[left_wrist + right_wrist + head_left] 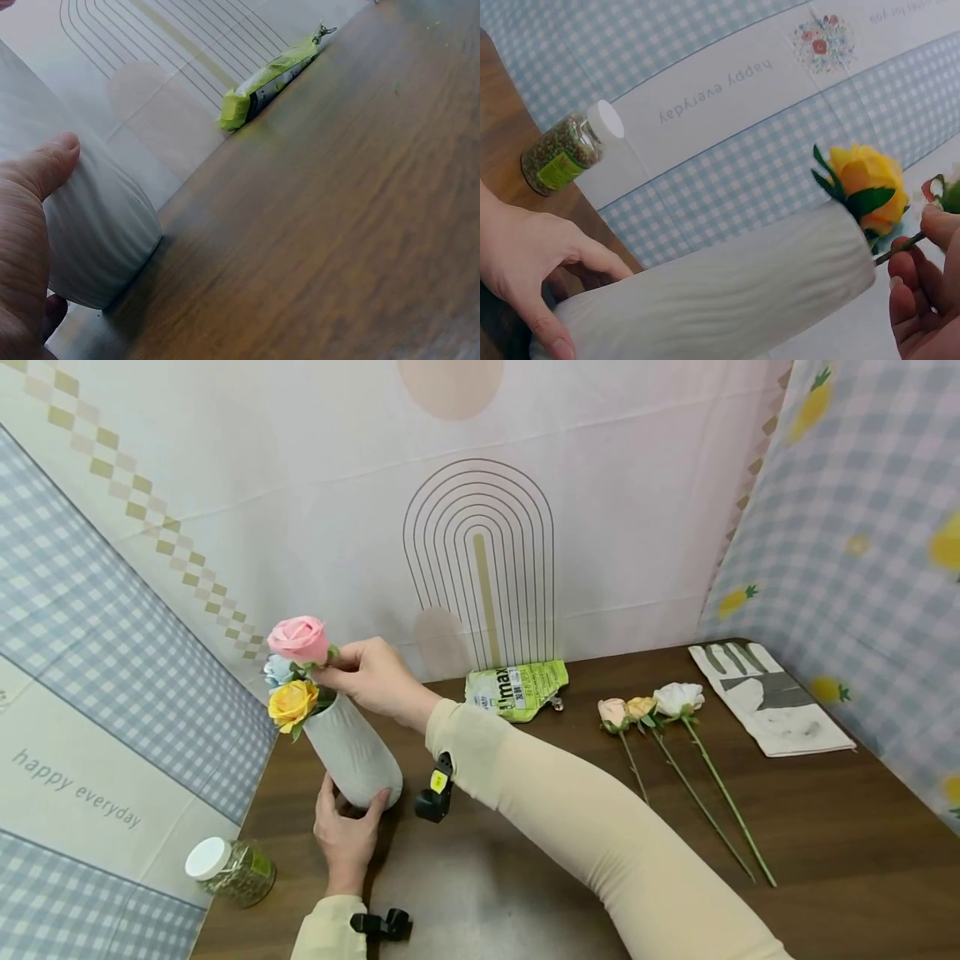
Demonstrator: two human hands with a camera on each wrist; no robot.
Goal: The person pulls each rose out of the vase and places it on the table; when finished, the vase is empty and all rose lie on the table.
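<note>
A white ribbed vase stands at the left of the table, with a yellow rose and a light blue flower at its mouth. My left hand grips the vase low down, its thumb on the near side in the left wrist view. Above the rim, my right hand pinches the stem of a pink rose. In the right wrist view that stem reaches into the vase mouth beside the yellow rose.
A white-lidded jar stands left of the vase. A crumpled green packet lies by the back wall. To the right lie a peach rose, a small yellow-orange rose and a white rose, beside a folded cloth.
</note>
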